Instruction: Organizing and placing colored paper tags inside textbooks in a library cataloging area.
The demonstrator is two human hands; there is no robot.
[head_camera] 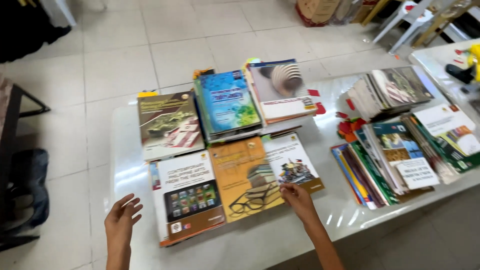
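My right hand (296, 198) rests with its fingertips on the near edge of a white-covered book (290, 161) that lies partly over an orange book with drawn glasses (243, 177). My left hand (120, 218) hovers open, fingers spread, just off the near left corner of the white table (125, 150), beside a white and brown book showing a tablet (186, 200). Behind these lie three stacks: a brown-green book (169, 125), a blue-green book (228, 104) and a white book with a spiral picture (281, 89).
Slanted rows of many more books (400, 155) and a further pile (387, 90) fill the table's right side, with red paper scraps (350, 126) between. A dark bag (27, 185) and bench stand at left on the tiled floor. White chairs (405, 17) stand behind.
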